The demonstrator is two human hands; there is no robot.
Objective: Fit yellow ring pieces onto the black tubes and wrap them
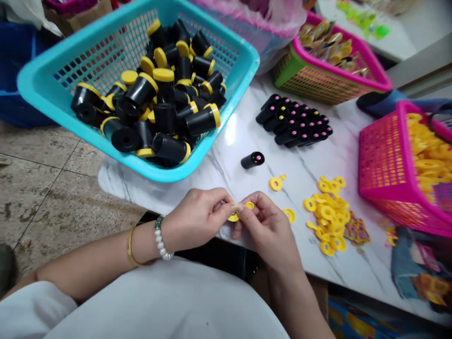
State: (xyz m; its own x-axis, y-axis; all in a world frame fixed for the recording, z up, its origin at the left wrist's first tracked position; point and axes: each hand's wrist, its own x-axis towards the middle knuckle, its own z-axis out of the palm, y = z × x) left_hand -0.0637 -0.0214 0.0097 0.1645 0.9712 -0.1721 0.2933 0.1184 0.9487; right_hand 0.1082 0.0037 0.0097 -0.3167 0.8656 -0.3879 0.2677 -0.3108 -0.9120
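Note:
My left hand (pixel 201 214) and my right hand (pixel 270 223) meet at the table's front edge, fingers pinched on a small yellow plastic ring piece (pixel 233 217). Fingertips cover much of it. Just right of my right hand lies a yellow ring (pixel 289 215), and beyond it a yellow ring with a tab (pixel 276 183). A black tube (pixel 252 160) with a pink tip inside lies ahead of my hands. To the right is a pile of yellow ring pieces (pixel 327 214), touching a heap of small patterned pieces (pixel 356 230).
A turquoise basket (pixel 155 174) of black tubes with yellow caps stands at left. Several black tubes (pixel 294 120) stand grouped on the marble-patterned table (pixel 229 169). A pink basket (pixel 381 169) of yellow parts is at right; a pink-and-green basket (pixel 310 84) stands behind.

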